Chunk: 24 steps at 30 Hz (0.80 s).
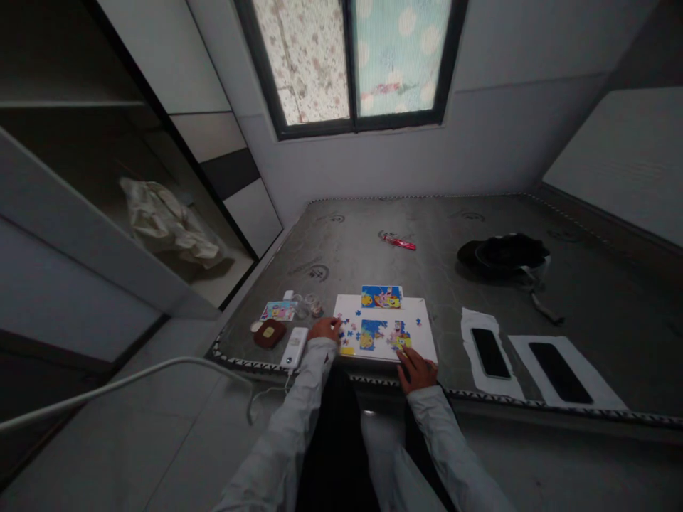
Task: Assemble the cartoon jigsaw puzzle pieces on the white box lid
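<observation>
A white board [421, 334] lies on the grey mattress near its front edge, with a partly joined colourful jigsaw [381, 336] on it and several loose blue pieces [349, 328] at its left. A finished picture card [381, 296] lies at the board's far edge. My left hand [324, 328] rests at the board's left edge by the loose pieces, fingers curled; what it holds is too small to see. My right hand [416, 370] lies at the board's front right corner, fingers stretched onto the puzzle's edge.
Left of the board lie a white power bank [294, 347], a brown case [269, 333], a small picture card [278, 311] and clear cups. Two phones [489, 353] [558, 372] rest on white paper at right. A black cap [504, 254] and a red item [398, 242] lie farther back.
</observation>
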{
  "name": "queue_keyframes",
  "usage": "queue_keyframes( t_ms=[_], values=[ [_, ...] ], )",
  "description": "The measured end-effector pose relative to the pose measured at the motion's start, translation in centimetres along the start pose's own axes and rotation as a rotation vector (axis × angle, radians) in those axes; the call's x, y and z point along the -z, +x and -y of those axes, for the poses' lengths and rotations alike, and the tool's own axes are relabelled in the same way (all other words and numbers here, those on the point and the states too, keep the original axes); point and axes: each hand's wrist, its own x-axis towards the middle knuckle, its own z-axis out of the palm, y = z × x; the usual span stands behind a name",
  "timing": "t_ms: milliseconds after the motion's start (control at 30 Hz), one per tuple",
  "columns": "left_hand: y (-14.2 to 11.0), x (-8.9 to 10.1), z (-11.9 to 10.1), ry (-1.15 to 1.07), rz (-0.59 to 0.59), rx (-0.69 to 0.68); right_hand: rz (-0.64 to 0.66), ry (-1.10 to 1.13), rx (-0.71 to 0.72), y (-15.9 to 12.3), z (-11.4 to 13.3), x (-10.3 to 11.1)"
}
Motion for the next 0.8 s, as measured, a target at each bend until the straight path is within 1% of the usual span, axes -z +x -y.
queue_keyframes(
  t_ms=[100,200,367,500,633,800],
  values=[
    [0.7,1.1,2.4,0.016,-0.018,0.061,-0.006,-0.005,-0.012,-0.1,-0.3,-0.2],
    [0.7,1.3,3.5,0.016,-0.014,0.073,0.009,-0.016,0.005,-0.1,-0.7,-0.4],
    [0.1,0.3,3.2,0.018,0.034,0.086,-0.008,-0.05,0.009,-0.1,-0.6,-0.3],
    [-0.2,-0.2,2.6,0.021,0.062,0.108,-0.015,-0.031,-0.038,0.0,-0.3,-0.2],
    [-0.1,-0.3,2.4,0.017,0.078,0.136,0.001,-0.014,-0.048,0.1,-0.1,0.0],
    [0.2,-0.3,2.4,0.014,0.081,0.178,-0.001,-0.023,-0.025,0.3,0.1,0.3]
  ],
)
